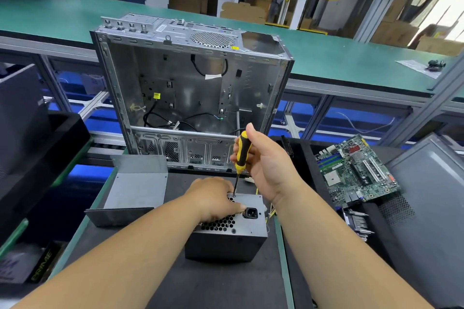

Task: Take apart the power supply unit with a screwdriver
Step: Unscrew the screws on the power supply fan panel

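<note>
Basically head view only: power supply unit (227, 233) sits low centre of the frame on the dark bench (213, 283), socket-and-vent face turned up, presumably so the cover screws face the person. Left hand (213, 197) lies over the vent grille with fingers curled round the top far edge, gripping the case, likely to stop it twisting under torque. Right hand (266, 163) has its grip wrapped tight round the yellow-black handle of the screwdriver (240, 155), thumb up on top; shaft runs nearly straight down, tip at the upper left corner of the top face, just beside the left fingers, seemingly on a screw, though the screw head itself is too small to tell. Wires trail off the unit's right side. Behind it, centre frame, the emptied computer case (190, 88) stands open. A loose metal panel (135, 190) lies left of the unit, a motherboard (356, 170) at right, both apart from the work.
</note>
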A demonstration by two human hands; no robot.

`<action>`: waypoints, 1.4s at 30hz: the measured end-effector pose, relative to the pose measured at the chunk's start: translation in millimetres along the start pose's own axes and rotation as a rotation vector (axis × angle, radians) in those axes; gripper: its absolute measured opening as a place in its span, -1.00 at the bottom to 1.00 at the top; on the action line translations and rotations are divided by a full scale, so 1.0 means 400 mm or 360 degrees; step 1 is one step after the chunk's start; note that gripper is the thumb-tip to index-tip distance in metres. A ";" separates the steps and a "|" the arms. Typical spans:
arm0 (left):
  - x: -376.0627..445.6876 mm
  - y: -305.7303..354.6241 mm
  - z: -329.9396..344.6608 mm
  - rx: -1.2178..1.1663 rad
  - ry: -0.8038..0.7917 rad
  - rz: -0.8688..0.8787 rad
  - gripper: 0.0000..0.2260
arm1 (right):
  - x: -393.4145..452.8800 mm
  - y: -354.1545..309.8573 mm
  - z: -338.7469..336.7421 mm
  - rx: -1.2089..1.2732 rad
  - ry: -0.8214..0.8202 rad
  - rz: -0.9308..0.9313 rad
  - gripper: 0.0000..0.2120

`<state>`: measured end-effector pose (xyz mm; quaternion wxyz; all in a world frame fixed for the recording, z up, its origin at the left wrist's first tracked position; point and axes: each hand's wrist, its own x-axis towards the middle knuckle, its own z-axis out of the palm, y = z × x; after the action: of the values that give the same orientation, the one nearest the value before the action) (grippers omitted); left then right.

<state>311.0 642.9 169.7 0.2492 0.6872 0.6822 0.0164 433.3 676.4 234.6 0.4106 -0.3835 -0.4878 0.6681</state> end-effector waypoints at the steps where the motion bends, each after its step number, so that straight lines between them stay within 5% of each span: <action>1: -0.001 0.000 0.000 -0.0004 -0.0001 0.0001 -0.69 | 0.001 -0.001 0.003 0.0056 -0.0008 0.0023 -0.67; 8: 0.000 0.002 -0.002 -0.0003 -0.0011 -0.0003 -0.68 | 0.008 0.022 0.028 0.0151 -0.0103 0.0038 -0.39; 20: 0.010 -0.007 0.009 -0.0034 0.0021 -0.0008 -0.64 | 0.002 0.025 -0.024 0.0205 -0.0077 -0.0023 -0.71; 37: 0.014 -0.012 0.014 -0.0028 0.0033 -0.0001 -0.66 | 0.021 0.031 0.000 0.0184 -0.0174 0.0036 -0.40; 42: 0.015 -0.012 0.014 -0.0014 0.0036 -0.0003 -0.64 | 0.018 0.031 -0.009 0.0219 -0.0229 0.0017 -0.57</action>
<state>309.0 646.5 161.0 0.2446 0.6852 0.6855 0.0270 431.7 682.1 221.2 0.3963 -0.3079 -0.4669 0.7281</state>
